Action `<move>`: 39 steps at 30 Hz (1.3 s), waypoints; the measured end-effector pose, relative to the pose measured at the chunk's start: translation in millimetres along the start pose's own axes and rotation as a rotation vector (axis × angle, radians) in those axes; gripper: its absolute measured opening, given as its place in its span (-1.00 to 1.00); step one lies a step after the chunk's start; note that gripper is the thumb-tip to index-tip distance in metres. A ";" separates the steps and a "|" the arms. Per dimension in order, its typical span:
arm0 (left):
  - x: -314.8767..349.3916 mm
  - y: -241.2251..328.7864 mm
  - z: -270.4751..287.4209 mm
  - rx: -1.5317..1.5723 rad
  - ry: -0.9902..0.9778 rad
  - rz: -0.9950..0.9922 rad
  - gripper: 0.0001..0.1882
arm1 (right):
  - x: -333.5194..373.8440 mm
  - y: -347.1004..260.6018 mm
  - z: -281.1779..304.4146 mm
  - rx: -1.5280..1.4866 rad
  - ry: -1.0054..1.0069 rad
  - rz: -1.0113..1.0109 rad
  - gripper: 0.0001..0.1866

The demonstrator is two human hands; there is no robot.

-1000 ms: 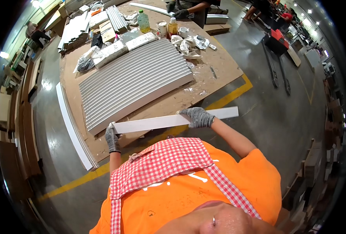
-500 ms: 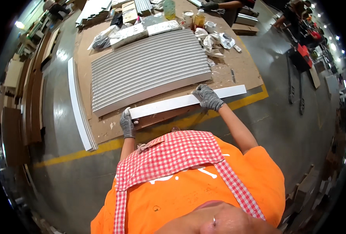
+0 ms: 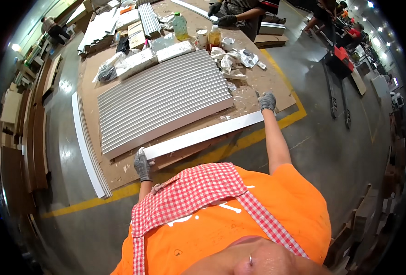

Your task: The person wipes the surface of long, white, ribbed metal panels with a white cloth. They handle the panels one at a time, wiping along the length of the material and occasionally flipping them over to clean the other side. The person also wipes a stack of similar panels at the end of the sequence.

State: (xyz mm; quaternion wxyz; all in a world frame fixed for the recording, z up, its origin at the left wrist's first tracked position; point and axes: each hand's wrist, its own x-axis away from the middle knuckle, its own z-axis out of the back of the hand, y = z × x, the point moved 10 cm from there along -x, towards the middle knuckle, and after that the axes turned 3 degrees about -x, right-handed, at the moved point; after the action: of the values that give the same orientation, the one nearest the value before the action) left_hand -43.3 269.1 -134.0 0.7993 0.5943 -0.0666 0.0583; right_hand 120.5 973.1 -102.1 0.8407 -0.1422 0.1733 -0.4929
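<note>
Evenly white, long, slim strip [image 3: 203,136], left hand [image 3: 142,166] clamping it (right hand [image 3: 267,101], cannot tell)

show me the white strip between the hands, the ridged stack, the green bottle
White strip [image 3: 205,134]: head view, middle of its face
Ridged stack [image 3: 164,98]: head view, ridged top
Green bottle [image 3: 180,28]: head view, side

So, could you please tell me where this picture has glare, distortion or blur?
Head view: pale glare on the grey floor at left; head view: stacked white boards look curved, likely from fisheye distortion; head view: the long white strip in the left hand shows no obvious blur.
</note>
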 end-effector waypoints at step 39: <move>-0.7 14.0 14.4 -0.243 0.088 -0.337 -0.63 | -21.3 -18.3 -70.3 0.488 -0.216 0.201 -0.32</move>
State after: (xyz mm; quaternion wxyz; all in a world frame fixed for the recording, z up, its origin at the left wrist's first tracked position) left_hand -47.0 259.3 -116.9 0.8657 0.4933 0.0621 -0.0587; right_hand 66.2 978.3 -154.6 0.9082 0.0305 -0.0276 -0.4164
